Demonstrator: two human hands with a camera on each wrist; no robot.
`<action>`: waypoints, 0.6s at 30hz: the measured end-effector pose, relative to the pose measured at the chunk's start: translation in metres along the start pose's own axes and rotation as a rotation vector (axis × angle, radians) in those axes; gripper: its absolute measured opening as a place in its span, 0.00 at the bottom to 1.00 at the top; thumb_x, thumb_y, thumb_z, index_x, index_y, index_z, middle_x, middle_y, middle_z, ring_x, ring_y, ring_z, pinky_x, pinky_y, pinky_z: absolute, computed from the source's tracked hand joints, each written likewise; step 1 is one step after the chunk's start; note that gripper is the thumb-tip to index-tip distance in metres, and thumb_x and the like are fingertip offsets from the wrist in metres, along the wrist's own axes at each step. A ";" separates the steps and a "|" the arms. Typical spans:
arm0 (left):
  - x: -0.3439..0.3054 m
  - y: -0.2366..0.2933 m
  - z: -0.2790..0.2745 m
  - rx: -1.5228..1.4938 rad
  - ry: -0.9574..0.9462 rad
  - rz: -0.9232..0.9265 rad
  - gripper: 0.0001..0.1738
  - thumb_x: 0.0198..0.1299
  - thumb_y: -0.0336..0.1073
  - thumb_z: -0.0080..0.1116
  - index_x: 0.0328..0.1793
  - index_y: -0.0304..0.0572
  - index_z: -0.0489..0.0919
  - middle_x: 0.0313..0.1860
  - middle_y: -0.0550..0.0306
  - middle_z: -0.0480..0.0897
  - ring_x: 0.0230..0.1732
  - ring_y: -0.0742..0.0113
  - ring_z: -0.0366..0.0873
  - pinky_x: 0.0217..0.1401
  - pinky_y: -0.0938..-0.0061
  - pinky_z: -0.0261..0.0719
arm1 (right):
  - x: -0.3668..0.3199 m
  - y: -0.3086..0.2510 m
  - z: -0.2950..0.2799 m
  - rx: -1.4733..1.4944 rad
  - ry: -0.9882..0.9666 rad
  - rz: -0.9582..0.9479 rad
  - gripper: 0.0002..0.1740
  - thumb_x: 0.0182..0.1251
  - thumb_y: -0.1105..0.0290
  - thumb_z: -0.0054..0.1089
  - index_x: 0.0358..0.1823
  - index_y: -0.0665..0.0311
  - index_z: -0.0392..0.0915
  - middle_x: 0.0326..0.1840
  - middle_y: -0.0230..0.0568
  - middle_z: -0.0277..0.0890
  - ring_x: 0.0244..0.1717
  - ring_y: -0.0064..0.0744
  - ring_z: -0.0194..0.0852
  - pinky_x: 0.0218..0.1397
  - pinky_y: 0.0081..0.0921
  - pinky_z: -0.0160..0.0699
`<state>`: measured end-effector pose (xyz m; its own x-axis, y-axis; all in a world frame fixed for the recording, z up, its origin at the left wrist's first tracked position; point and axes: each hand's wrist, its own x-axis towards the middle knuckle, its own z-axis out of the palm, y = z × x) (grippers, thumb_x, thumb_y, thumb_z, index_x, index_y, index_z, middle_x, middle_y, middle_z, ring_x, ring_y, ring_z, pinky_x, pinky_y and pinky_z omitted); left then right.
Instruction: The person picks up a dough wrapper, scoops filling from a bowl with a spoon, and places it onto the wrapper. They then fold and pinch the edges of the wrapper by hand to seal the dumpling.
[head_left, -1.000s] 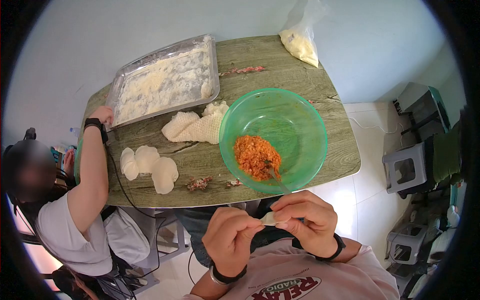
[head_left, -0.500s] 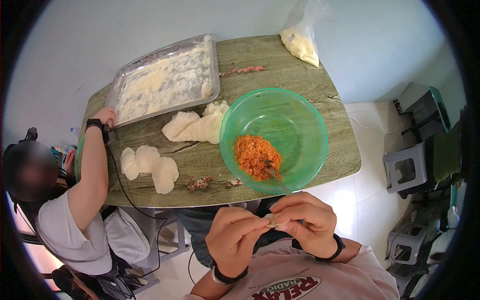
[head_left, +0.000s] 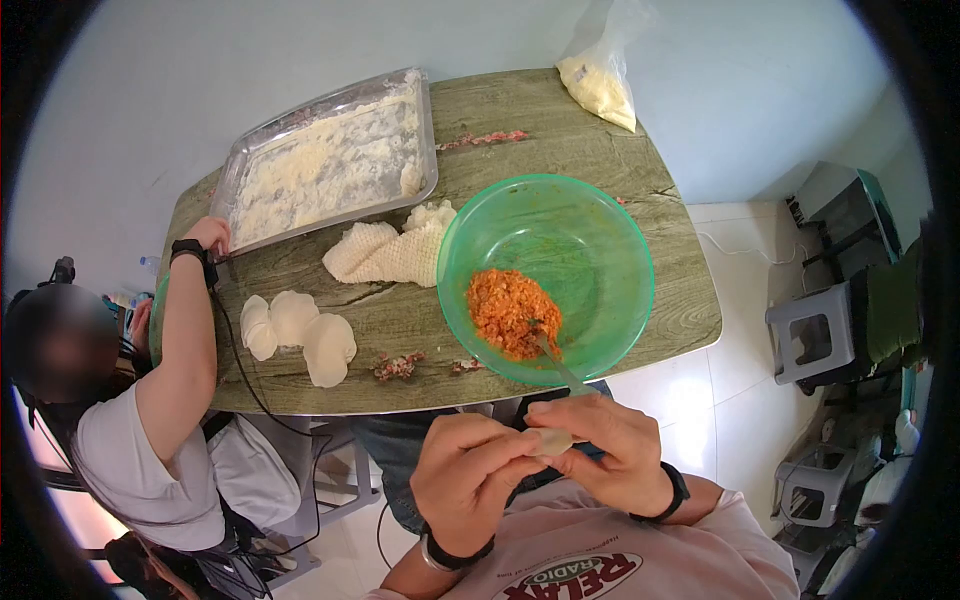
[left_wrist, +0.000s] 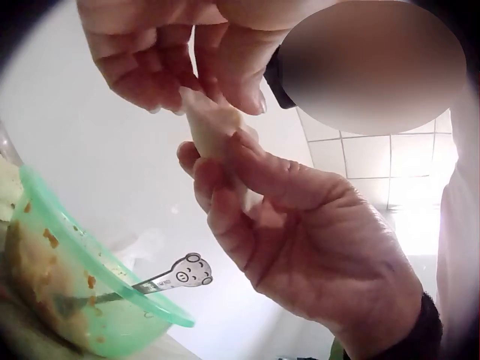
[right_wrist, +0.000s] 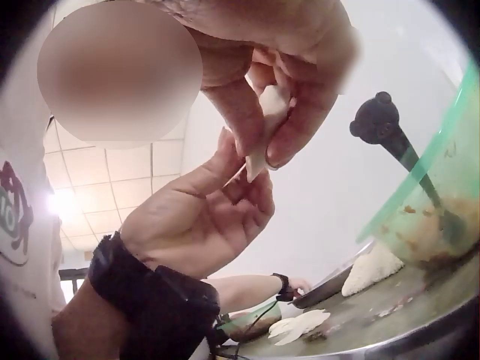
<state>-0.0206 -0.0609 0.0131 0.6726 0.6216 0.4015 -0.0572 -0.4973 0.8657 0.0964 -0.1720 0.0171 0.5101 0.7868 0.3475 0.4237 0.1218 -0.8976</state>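
Both my hands hold one small pale dumpling (head_left: pixel 553 440) in front of my chest, below the table edge. My left hand (head_left: pixel 505 455) pinches its left side between thumb and fingers. My right hand (head_left: pixel 575 425) curls over it from the right and pinches its edge. The left wrist view shows the dumpling (left_wrist: pixel 214 127) held between my left hand (left_wrist: pixel 172 67) above and my right hand (left_wrist: pixel 300 247) below. The right wrist view shows the folded dough (right_wrist: pixel 264 127) pinched by my right hand (right_wrist: pixel 285 60), with my left hand (right_wrist: pixel 195 217) under it.
A green bowl (head_left: pixel 600 230) holds orange filling (head_left: pixel 512 312) and a spoon (head_left: pixel 550 355). On the table lie round wrappers (head_left: pixel 300 330), a white cloth (head_left: pixel 390 252), a floured metal tray (head_left: pixel 432 130) and a bag (head_left: pixel 600 85). Another person's hand (head_left: pixel 205 232) rests by the tray. Stools (head_left: pixel 815 340) stand right.
My two hands have closed in on the dumpling, and my right fingers now cover more of it. The bowl and table things have not moved.
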 end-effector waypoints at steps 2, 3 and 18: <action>-0.001 0.000 0.000 0.015 -0.016 0.035 0.10 0.46 0.33 0.71 0.34 0.38 0.83 0.31 0.59 0.78 0.33 0.66 0.73 0.35 0.75 0.70 | 0.001 0.000 0.000 -0.004 0.000 -0.029 0.26 0.49 0.83 0.65 0.54 0.65 0.76 0.45 0.46 0.79 0.42 0.41 0.80 0.39 0.27 0.79; -0.001 0.001 0.000 0.021 -0.019 0.028 0.10 0.44 0.31 0.70 0.34 0.40 0.83 0.31 0.59 0.78 0.33 0.63 0.74 0.36 0.73 0.71 | 0.001 -0.001 0.000 -0.007 0.000 -0.057 0.27 0.49 0.83 0.65 0.54 0.65 0.76 0.45 0.46 0.79 0.41 0.41 0.81 0.38 0.27 0.79; -0.001 0.001 0.001 0.024 -0.031 0.018 0.09 0.44 0.30 0.70 0.33 0.41 0.83 0.31 0.59 0.77 0.33 0.64 0.73 0.35 0.73 0.70 | 0.002 -0.002 0.003 -0.066 0.009 -0.080 0.25 0.47 0.84 0.67 0.51 0.69 0.77 0.39 0.46 0.80 0.36 0.36 0.82 0.36 0.22 0.79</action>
<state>-0.0205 -0.0623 0.0138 0.6942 0.5934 0.4073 -0.0520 -0.5230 0.8507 0.0943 -0.1693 0.0189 0.4797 0.7705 0.4198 0.5112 0.1435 -0.8474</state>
